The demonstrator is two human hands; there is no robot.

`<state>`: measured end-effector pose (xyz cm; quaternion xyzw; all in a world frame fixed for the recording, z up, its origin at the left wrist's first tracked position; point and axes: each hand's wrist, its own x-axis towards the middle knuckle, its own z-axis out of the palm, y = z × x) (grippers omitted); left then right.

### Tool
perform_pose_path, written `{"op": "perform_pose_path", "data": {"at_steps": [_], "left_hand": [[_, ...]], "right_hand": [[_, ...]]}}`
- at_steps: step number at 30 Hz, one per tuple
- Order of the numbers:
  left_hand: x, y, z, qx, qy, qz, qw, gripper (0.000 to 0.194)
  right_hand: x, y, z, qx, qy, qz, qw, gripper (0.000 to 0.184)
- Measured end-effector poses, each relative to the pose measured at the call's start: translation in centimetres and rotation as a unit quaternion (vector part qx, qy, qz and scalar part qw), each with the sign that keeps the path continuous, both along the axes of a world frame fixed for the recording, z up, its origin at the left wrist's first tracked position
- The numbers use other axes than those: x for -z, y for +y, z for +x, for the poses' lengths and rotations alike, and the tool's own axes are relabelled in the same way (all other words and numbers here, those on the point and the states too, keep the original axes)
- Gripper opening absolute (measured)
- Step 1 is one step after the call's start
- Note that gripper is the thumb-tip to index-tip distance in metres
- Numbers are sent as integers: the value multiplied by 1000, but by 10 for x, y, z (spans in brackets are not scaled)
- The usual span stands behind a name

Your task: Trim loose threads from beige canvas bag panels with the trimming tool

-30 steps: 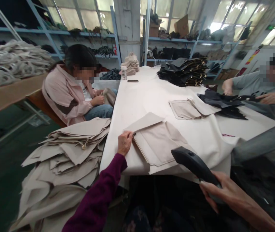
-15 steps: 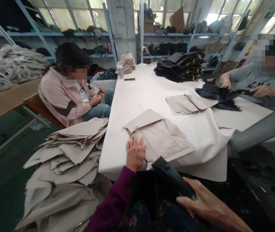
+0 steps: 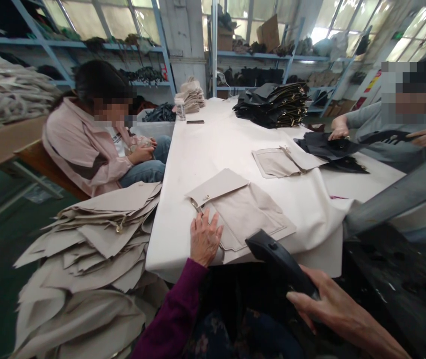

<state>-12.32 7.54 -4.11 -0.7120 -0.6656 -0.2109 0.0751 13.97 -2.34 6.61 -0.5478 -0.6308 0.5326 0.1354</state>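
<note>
Our left grip (image 3: pixel 205 238) open, flat on beige canvas panel (image 3: pixel 250 214) near worktop (image 3: pixel 235 144) edge; our right grip (image 3: pixel 334 305) closed on black object (image 3: pixel 278 259).

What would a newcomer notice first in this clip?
The heap of beige canvas pieces left of the white table stands out, with black bags stacked at its far end. Nearest the camera, the left hand lies on a beige canvas panel and the right hand grips a black object.
</note>
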Motion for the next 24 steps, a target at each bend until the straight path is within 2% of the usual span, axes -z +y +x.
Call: {"op": "perform_pose_path", "data": {"at_steps": [4,8,11,14,16,20,21,24], "left_hand": [[2,0,-1,11,15,10,1000,41],[6,4,-3,22,27,29,999,41],[8,6,-3,20,33,34,999,40],[8,-3,-3,22,34,36,999,41],[8,-15,-5,68,36,46,996,46],[6,-35,-13,264,84,38,960,73],[4,-36,-15,294,98,35,950,73],[-2,-28,-18,318,108,61,940,45]], "right_hand": [[11,-10,-21,5,42,-45,998,20],[13,5,-31,32,49,-16,998,21],[7,16,-14,64,73,44,994,19],[5,18,15,99,71,80,989,22],[9,17,34,120,61,75,988,25],[26,16,55,144,44,50,987,30],[29,16,57,146,43,46,987,31],[34,16,57,150,42,52,986,33]]}}
